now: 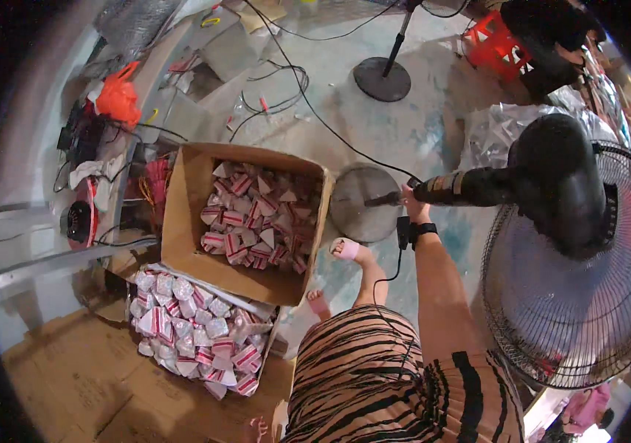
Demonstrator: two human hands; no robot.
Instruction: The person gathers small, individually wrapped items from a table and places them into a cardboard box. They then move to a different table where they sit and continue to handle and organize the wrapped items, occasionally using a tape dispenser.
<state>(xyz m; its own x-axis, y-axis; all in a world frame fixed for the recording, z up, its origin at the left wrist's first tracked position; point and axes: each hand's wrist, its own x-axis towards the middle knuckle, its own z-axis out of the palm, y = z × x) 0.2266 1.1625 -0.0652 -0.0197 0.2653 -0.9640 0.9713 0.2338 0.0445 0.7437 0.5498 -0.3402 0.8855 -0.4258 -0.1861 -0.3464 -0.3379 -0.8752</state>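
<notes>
My right hand (pixel 414 204) is closed round the black pole of a standing fan (pixel 470 186), just above its round base (pixel 352 215). A black band sits on that wrist. The fan's motor housing (pixel 559 184) and wire cage (pixel 552 317) fill the right side. Beside the wrist hangs a small black box (pixel 402 232) on a thin cord. Low at the bottom edge, only the fingers of my left hand (pixel 258 427) show, slightly apart, with nothing visible in them. They are near a flat cardboard sheet (pixel 72 384).
Left of my feet stands an open cardboard box (pixel 183 221) of red-striped, wrapped wedge-shaped packs (pixel 256 214). More packs (pixel 197 332) are heaped before it. A black cord (pixel 315 111) crosses the floor. Farther off are another stand base (pixel 382 79) and a red crate (pixel 494 48).
</notes>
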